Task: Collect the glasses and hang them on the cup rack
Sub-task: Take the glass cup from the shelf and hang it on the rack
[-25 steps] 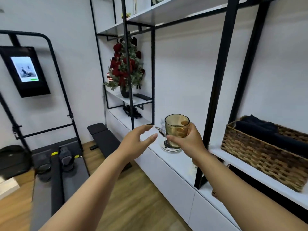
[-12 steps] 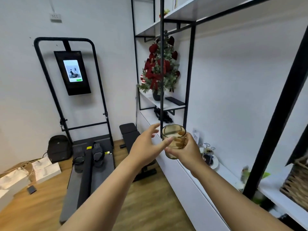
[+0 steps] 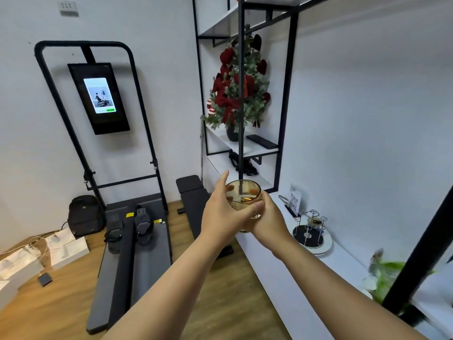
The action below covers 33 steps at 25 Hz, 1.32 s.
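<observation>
Your left hand (image 3: pixel 221 214) has closed the gap: a second ago it hovered apart from the glass (image 3: pixel 243 196) with fingers spread, and now its thumb and fingers wrap the near side, so both hands hold the one glass together. Your right hand (image 3: pixel 267 215) grips it from behind and below, as it did a second ago. The glass is upright in mid-air, just out from the front edge of the white worktop (image 3: pixel 282 261), well apart from the rack (image 3: pixel 311 228). The view has swung left too, and the rack now sits to the right of your hands on its round plate (image 3: pixel 321 250). That looks like a handover or a regrip before hanging; the glass would need turning mouth-down to go over a prong. Count: one amber glass in view, in your hands; one rack, with about four wire prongs showing, though they are thin and hard to count; none of them carries a glass. No other glasses show here.
</observation>
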Each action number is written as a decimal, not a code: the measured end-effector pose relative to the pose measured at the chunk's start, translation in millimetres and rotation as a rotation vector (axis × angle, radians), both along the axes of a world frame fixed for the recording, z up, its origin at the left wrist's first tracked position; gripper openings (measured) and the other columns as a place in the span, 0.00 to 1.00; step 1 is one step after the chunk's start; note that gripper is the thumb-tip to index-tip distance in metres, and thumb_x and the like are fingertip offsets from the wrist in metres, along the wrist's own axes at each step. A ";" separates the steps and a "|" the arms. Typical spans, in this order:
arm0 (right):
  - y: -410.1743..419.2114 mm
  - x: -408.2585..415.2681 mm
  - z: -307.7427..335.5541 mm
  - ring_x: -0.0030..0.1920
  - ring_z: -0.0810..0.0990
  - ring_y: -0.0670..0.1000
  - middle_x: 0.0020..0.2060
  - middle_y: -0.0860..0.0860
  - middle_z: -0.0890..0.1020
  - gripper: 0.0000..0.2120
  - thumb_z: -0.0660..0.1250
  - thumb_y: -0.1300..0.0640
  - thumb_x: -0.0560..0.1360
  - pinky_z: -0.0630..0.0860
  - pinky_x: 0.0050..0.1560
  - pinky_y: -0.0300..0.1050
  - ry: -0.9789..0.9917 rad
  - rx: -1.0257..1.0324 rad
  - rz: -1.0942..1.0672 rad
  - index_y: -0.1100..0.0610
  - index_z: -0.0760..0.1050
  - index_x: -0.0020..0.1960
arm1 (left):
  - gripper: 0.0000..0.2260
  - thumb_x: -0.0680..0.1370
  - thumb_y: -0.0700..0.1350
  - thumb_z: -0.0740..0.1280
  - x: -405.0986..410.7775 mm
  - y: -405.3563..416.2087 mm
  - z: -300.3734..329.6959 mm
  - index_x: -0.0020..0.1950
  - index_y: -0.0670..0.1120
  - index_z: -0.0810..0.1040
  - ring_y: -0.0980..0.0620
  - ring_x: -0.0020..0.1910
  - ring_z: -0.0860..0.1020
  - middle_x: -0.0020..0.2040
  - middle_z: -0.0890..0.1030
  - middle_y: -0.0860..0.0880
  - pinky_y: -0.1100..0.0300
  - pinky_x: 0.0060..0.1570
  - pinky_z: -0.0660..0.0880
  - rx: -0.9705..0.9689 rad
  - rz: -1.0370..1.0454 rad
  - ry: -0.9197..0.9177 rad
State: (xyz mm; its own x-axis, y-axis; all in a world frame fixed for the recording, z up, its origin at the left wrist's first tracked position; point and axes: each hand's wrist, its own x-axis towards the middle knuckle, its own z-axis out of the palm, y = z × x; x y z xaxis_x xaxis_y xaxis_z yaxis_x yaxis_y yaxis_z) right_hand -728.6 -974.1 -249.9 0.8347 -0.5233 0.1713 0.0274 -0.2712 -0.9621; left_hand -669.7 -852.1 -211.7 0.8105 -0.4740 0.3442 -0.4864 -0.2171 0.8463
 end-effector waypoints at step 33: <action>-260.0 147.7 -28.0 0.66 0.82 0.61 0.65 0.61 0.83 0.18 0.62 0.46 0.83 0.71 0.74 0.62 -0.488 1.017 -0.266 0.54 0.85 0.60 | 0.46 0.65 0.66 0.79 218.8 -320.8 -25.7 0.79 0.55 0.66 0.59 0.66 0.77 0.65 0.78 0.57 0.61 0.60 0.75 0.002 -0.610 0.303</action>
State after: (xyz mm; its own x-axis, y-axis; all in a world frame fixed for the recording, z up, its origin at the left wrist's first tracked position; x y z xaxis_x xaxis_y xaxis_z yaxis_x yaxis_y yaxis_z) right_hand -580.9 -1234.1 -277.9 0.6388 -0.7533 -0.1560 0.5142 0.5690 -0.6417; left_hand -451.0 -1172.9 -237.5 0.4585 -0.8772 0.1426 -0.2640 0.0188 0.9643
